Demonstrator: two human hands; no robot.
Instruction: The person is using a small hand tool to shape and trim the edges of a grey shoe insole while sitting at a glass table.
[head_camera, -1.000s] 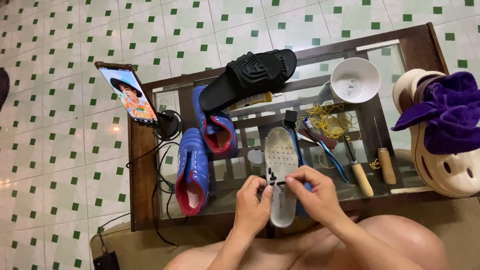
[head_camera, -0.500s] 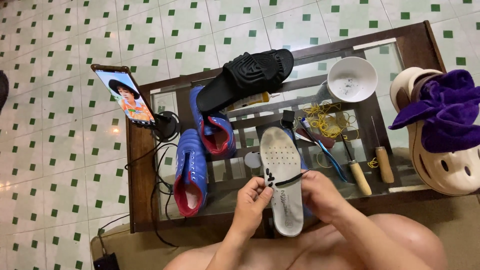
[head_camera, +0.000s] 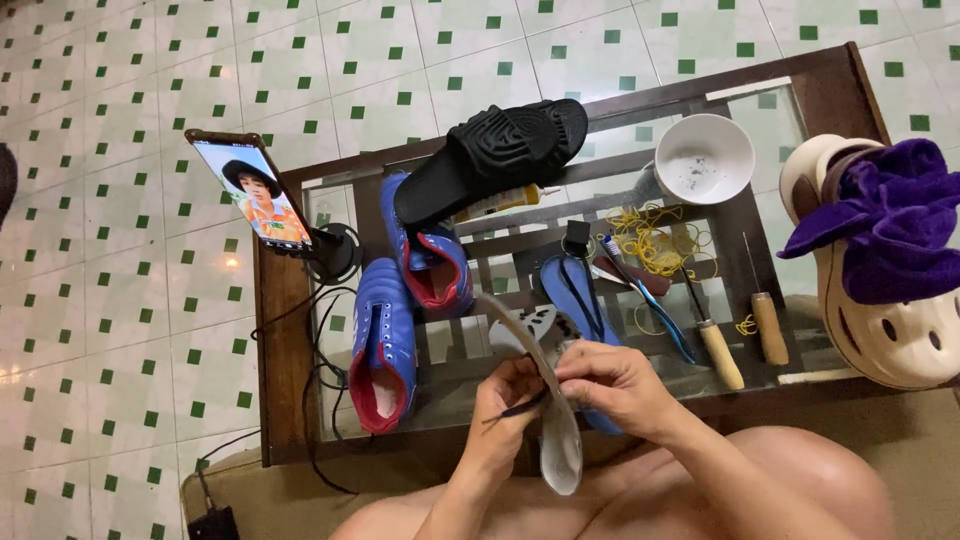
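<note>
Both hands are clamped on a pale grey insole (head_camera: 548, 400), turned nearly edge-on just above the near edge of the glass tabletop (head_camera: 460, 345): the left hand (head_camera: 510, 400) pinches it from the left, the right hand (head_camera: 615, 385) grips it from the right, fingers closed. A second, blue insole (head_camera: 580, 300) lies on the glass just behind the hands. Two blue football boots (head_camera: 385, 345) rest to the left, a black slide sandal (head_camera: 495, 155) beyond them, and a white bowl (head_camera: 703, 158) farther right.
</note>
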